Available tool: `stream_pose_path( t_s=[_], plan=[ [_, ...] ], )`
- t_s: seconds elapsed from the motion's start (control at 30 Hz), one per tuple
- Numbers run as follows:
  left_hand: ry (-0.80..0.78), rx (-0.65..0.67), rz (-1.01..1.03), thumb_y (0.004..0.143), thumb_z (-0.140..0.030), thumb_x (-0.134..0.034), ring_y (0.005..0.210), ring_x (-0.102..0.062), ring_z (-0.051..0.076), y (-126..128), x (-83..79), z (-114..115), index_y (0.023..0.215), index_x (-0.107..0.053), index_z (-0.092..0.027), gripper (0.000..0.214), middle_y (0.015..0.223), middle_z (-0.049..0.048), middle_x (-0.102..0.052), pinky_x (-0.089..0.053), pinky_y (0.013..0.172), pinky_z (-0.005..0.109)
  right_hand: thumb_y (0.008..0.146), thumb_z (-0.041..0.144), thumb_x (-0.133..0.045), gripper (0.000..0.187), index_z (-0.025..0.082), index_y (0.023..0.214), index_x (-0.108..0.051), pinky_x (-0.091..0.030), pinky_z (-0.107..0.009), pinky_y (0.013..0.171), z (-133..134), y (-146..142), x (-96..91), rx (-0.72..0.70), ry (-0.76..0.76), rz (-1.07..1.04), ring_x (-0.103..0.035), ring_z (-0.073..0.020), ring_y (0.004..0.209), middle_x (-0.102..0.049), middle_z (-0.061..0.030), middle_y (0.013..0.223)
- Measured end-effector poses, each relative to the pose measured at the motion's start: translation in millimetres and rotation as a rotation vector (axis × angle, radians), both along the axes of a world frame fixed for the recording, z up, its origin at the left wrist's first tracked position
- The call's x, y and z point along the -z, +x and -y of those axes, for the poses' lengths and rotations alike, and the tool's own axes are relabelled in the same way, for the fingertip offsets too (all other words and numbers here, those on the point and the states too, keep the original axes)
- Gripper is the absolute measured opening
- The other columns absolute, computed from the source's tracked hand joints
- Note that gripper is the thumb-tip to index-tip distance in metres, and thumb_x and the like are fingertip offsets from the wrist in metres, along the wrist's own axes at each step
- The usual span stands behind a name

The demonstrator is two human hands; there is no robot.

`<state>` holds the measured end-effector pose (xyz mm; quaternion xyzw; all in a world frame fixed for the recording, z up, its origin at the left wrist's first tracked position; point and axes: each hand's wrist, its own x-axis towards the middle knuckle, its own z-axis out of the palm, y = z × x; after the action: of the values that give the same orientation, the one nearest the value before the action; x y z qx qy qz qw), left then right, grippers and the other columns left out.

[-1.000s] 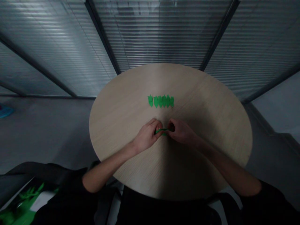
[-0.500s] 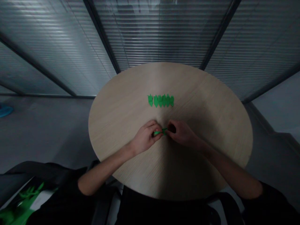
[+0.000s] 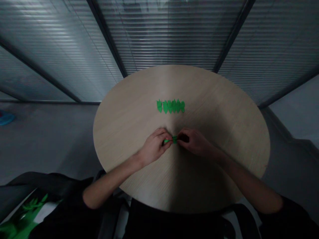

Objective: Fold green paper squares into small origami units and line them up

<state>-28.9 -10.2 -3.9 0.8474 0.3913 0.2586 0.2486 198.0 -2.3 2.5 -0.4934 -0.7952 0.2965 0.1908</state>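
Observation:
Over the middle of the table, my left hand (image 3: 157, 143) pinches a small green piece (image 3: 174, 140), perhaps folded paper, between thumb and fingers. From the other side, the fingertips of my right hand (image 3: 191, 140) are closed on its right end. Much of the piece is hidden by my fingers, so its full shape cannot be made out. Beyond my hands lies a row of several small green leaf-shaped pieces (image 3: 170, 106), pointed at their ends. The leftmost sits slightly apart from the others, which touch or overlap.
Both hands work above a round light-wood table (image 3: 124, 109). At the lower left, a container holds green material (image 3: 27, 222) and something white (image 3: 46, 211). Glass panels with blinds (image 3: 169, 39) stand behind the table. A blue object (image 3: 7, 118) lies on the floor at far left.
My right fingertips have shifted slightly and now press closer on the green piece, which looks more compact between the hands. My left hand and the row have hardly moved.

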Motion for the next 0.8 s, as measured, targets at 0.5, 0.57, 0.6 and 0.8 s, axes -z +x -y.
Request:
stream_pose_path(
  t_s=[0.5, 0.57, 0.6, 0.8],
  plan=[
    [0.129, 0.028, -0.129, 0.105, -0.022, -0.053, 0.099, -0.062, 0.025, 2, -2.7, 5, 0.098, -0.069, -0.017, 0.018, 0.101, 0.0102, -0.067, -0.056, 0.09, 0.04, 0.089, 0.019, -0.071, 0.008, 0.017, 0.082, -0.067, -0.041, -0.03, 0.072, 2, -5, 0.1, 0.019, 0.047, 0.058, -0.061, -0.0178, 0.075, -0.069, -0.0042, 0.084],
    [0.184, 0.061, -0.196, 0.108, -0.025, -0.049, 0.098, -0.062, 0.026, 0, -3.8, 6, 0.101, -0.07, -0.016, 0.024, 0.101, 0.0107, -0.067, -0.056, 0.089, 0.04, 0.088, 0.018, -0.072, 0.009, 0.018, 0.081, -0.067, -0.042, -0.03, 0.071, 2, -6, 0.4, 0.043, 0.049, 0.064, -0.061, -0.018, 0.075, -0.069, -0.0042, 0.083],
    [0.213, 0.077, -0.229, 0.109, -0.026, -0.046, 0.098, -0.062, 0.026, 0, -4.4, 7, 0.101, -0.071, -0.016, 0.027, 0.1, 0.0107, -0.066, -0.057, 0.088, 0.04, 0.087, 0.018, -0.073, 0.009, 0.018, 0.081, -0.067, -0.042, -0.03, 0.072, 3, -7, 0.6, 0.056, 0.048, 0.067, -0.061, -0.0181, 0.075, -0.07, -0.0043, 0.082],
    [0.399, 0.142, -0.363, 0.112, -0.025, -0.041, 0.092, -0.064, 0.024, -3, -6.9, 13, 0.106, -0.074, -0.011, 0.037, 0.098, 0.0109, -0.068, -0.058, 0.081, 0.038, 0.086, 0.018, -0.074, 0.005, 0.018, 0.087, -0.068, -0.041, -0.028, 0.067, 4, -7, 2.2, 0.1, -0.005, 0.012, -0.061, -0.0163, 0.069, -0.07, -0.0028, 0.079]
  ],
)
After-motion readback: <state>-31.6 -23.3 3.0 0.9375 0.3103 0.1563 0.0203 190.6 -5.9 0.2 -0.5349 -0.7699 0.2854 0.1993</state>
